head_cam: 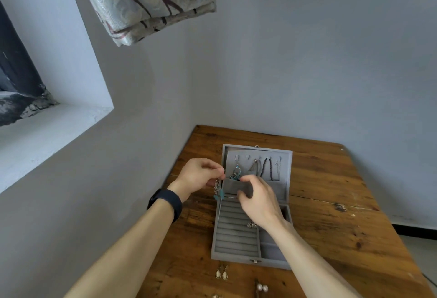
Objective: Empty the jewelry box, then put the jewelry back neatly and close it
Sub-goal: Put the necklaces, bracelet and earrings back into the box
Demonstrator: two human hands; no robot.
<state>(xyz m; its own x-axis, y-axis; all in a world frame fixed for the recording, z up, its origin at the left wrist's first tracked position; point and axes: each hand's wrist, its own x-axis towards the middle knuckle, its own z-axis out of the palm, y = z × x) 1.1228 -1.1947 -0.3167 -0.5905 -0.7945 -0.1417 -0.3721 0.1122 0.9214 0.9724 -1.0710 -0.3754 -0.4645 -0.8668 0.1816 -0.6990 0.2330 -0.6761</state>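
Here's the grey velvet jewelry box (231, 260), open on the worn brown wooden table (331, 203), lid tipped back at twelve o'clock, padded ring rolls (236, 234) in the base nearest us.

The left hand (198, 176), at nine o'clock of the lid, pinches a silver dangle earring with a teal butterfly charm (218, 190) between thumb and fingertips, and it hangs free just off the box's edge. The right hand (259, 199) reaches across the base, thumb and curled fingers nipping the grey fabric pocket (233, 186) at the foot of the lid.

Above that pocket a teal beaded hoop earring (235, 172) hangs from its hook, with dark beaded chains (266, 167) at one o'clock of it. Down at six o'clock of the box, cream pearl drop earrings (222, 273) and round pearl studs (262, 287) lie on the wood.

That dangle looks feather-light, floppy, all loose links, likely to snag on velvet or tangle. Best held high at the hook wire, charm left swinging. The pocket is soft and will sag, so it wants holding open at its top hem.
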